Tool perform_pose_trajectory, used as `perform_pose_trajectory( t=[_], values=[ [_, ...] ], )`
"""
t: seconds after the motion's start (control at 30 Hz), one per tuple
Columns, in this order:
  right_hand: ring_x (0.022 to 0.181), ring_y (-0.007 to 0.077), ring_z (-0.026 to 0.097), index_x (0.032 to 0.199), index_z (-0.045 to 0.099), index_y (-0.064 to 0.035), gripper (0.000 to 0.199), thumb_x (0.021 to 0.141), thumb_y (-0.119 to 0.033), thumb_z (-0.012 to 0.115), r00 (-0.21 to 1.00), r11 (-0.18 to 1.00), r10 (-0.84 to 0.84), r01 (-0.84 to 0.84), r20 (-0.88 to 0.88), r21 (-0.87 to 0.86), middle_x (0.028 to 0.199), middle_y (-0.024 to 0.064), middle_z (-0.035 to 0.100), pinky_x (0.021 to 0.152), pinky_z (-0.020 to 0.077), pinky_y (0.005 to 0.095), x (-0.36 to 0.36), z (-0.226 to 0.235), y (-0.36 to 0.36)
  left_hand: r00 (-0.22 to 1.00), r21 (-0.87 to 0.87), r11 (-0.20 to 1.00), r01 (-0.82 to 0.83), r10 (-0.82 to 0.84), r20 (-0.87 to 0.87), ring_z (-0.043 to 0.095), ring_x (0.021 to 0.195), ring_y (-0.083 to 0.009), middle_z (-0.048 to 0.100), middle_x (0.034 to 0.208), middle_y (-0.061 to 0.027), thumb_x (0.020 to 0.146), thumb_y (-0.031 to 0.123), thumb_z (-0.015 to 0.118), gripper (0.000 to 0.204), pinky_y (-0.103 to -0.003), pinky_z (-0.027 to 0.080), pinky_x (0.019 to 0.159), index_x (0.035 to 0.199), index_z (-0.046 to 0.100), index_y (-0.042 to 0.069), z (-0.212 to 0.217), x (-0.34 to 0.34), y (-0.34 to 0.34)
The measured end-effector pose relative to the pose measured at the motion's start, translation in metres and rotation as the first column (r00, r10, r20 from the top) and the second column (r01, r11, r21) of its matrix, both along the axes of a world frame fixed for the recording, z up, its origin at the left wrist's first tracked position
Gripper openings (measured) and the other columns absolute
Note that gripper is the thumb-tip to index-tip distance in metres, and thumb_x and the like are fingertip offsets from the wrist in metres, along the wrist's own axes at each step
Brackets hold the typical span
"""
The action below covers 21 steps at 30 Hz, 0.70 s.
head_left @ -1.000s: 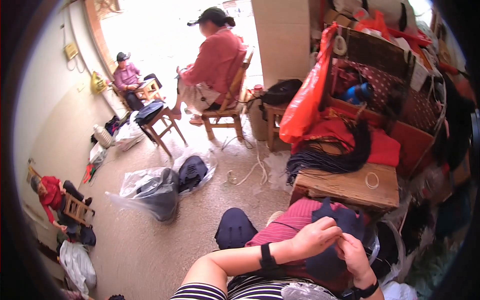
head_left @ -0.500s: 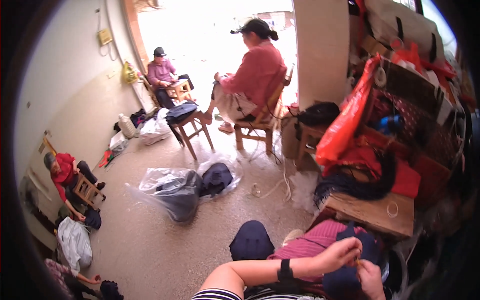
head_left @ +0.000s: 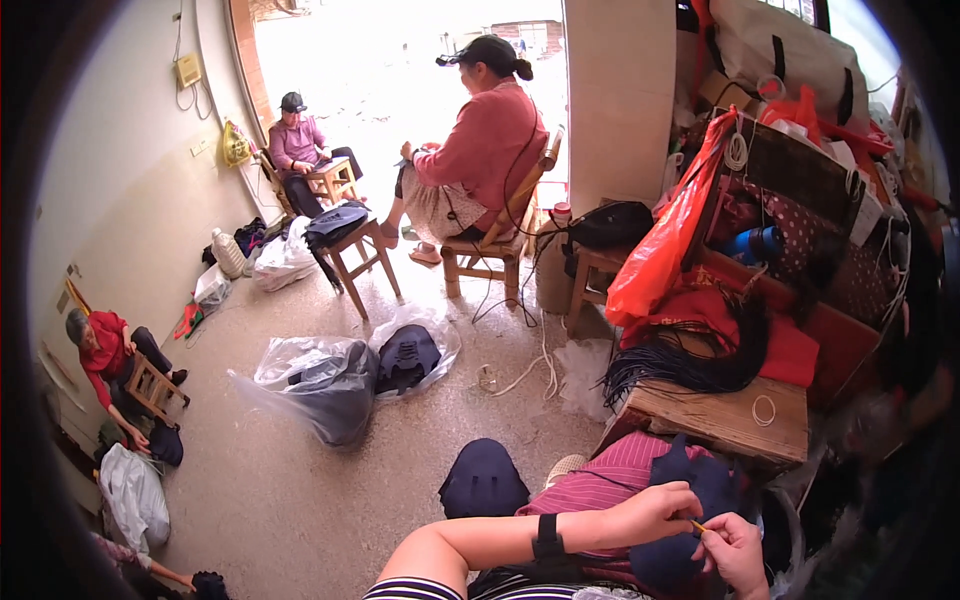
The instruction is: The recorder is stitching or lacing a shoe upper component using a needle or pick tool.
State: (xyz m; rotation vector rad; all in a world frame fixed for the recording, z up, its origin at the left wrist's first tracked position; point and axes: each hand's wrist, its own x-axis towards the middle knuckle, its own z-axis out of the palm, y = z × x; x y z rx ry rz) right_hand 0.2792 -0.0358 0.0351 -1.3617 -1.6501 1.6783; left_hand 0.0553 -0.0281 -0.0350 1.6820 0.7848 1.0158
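Note:
Over my lap, my left hand (head_left: pixel 655 514) and my right hand (head_left: pixel 736 556) meet with bent fingers. A short, thin yellow stick-like piece (head_left: pixel 698 526) shows between them, pinched at the right hand's fingertips. The left fingers are closed close beside it; what they grip is too small to make out. Under both hands lies a dark navy fabric piece (head_left: pixel 665 565), on red striped cloth (head_left: pixel 610 475) covering my lap. A black band (head_left: pixel 548 540) circles my left wrist. Another navy, dome-shaped piece (head_left: pixel 484 480) is left of the striped cloth.
A wooden bench (head_left: pixel 735 410) on the right bears a bundle of dark cords (head_left: pixel 690 345) and red cloth. A red plastic bag (head_left: pixel 670 235) hangs above. Clear bags (head_left: pixel 320 375) with dark pieces lie on the floor. Several people sit working, one (head_left: pixel 490 150) on a chair by the doorway.
The whole view has shifted, so the room sits further left in the picture. My hands are slightly further apart, and the yellow piece shows more plainly between them.

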Motion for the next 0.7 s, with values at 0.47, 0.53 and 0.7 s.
perform_pose_trajectory(
  t=[0.47,0.53,0.7],
  values=[
    [0.084,0.0072,0.054,0.107,0.077,-0.0046,0.021,0.092,-0.019,0.08,0.902,0.926,-0.037,0.192,-0.43,0.324,0.107,0.0016,0.058,0.069,0.0416,0.0203,-0.014,-0.045,0.002,0.975,-0.248,0.968,0.034,0.022,0.221,0.057,0.092,-0.0104,0.058,0.095,-0.0008,0.098,0.017,0.073,0.019,-0.027,0.047,0.081,0.108,0.07,0.001,-0.011,0.0,0.003],
    [0.091,0.0081,0.053,0.106,0.079,-0.0053,0.022,0.09,-0.021,0.082,0.884,0.963,-0.075,0.185,-0.461,0.196,0.113,0.0002,0.054,0.075,0.0418,0.0211,-0.016,-0.043,-0.003,0.974,-0.247,0.969,0.029,0.028,0.223,0.056,0.093,-0.01,0.058,0.096,-0.0001,0.099,0.018,0.073,0.02,-0.027,0.047,0.081,0.108,0.069,0.001,-0.012,0.005,-0.001],
    [0.088,0.0086,0.055,0.101,0.079,-0.0039,0.018,0.091,-0.019,0.081,0.858,0.965,-0.119,0.219,-0.499,0.147,0.108,0.0005,0.057,0.077,0.045,0.0235,-0.015,-0.049,0.006,0.914,-0.456,0.87,0.189,0.014,0.405,0.055,0.079,-0.005,0.063,0.094,0.0038,0.103,0.021,0.069,0.018,-0.02,0.045,0.07,0.11,0.069,0.005,-0.004,0.009,-0.004]
  ],
)
